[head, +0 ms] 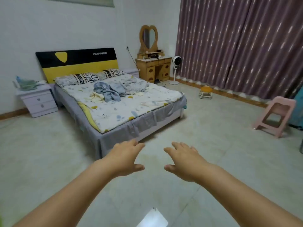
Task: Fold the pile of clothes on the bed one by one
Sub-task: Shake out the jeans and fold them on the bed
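A crumpled pile of grey-blue clothes [109, 91] lies on the bed [144, 118], toward the pillow end of the flowered quilt. I stand on the floor some way off from the bed's foot corner. My left hand [126, 158] and my right hand [184, 161] are stretched out in front of me, palms down, fingers relaxed and spread. Both hold nothing and hover over the tiled floor, well short of the clothes.
A pale nightstand [38, 102] stands left of the bed. A wooden dressing table with a heart mirror [153, 66] and a standing fan [175, 69] are behind it. A small yellow stool [206, 92], a pink chair [275, 115] and long curtains [237, 43] are on the right.
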The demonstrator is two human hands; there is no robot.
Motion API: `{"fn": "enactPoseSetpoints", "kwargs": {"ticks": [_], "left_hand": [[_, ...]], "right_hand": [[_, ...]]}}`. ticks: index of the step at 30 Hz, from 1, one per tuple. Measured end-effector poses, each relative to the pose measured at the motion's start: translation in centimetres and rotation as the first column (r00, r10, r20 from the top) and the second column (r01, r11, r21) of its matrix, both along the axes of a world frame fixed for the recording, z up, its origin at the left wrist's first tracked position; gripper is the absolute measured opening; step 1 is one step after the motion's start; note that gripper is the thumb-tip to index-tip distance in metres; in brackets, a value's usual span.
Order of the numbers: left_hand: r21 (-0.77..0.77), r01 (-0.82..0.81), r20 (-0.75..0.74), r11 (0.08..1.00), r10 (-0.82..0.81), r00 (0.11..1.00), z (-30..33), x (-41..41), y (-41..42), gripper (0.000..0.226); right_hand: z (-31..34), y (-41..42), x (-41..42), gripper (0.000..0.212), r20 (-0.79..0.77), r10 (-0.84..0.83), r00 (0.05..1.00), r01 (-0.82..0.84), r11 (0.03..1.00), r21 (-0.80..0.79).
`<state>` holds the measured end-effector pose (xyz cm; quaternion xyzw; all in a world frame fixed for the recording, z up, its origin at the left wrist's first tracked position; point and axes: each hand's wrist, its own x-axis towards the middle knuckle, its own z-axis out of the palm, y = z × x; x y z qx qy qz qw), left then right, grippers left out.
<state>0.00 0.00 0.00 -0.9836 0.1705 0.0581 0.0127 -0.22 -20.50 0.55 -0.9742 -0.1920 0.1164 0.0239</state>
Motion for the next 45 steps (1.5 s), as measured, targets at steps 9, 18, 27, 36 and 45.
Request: {"fn": "enactPoseSetpoints", "kwargs": {"ticks": [9,18,27,36,45], "left_hand": [[-0.001,-0.069,-0.034,0.998,0.069,0.997,-1.5,8.7,-9.2,0.069],[-0.013,-0.097,-0.088,0.995,0.096,0.991,-3.0,15.5,-13.3,0.069],[-0.055,-0.127,-0.057,0.990,0.124,0.991,-2.8,26.0,-12.0,0.068],[-0.135,-0.126,-0.006,0.983,0.127,0.992,-1.5,36.8,-10.7,0.064],[-0.129,-0.217,0.018,0.968,0.221,0.975,-0.4,46.8,-11.8,0.068]], "right_hand": [[-1.4,-7.6,8.8,0.055,-0.032,0.014,0.999,-0.016,0.999,-0.043],[-2.7,-11.6,16.3,0.054,-0.112,0.031,0.993,-0.034,0.999,-0.019],[-2.2,-10.1,26.9,0.049,-0.086,0.043,0.995,-0.048,0.997,-0.054],[0.1,-8.6,37.8,0.046,0.050,0.030,0.998,-0.027,0.998,-0.055],[0.7,-9.8,49.6,0.055,0.091,0.110,0.990,-0.110,0.994,-0.006]]}}
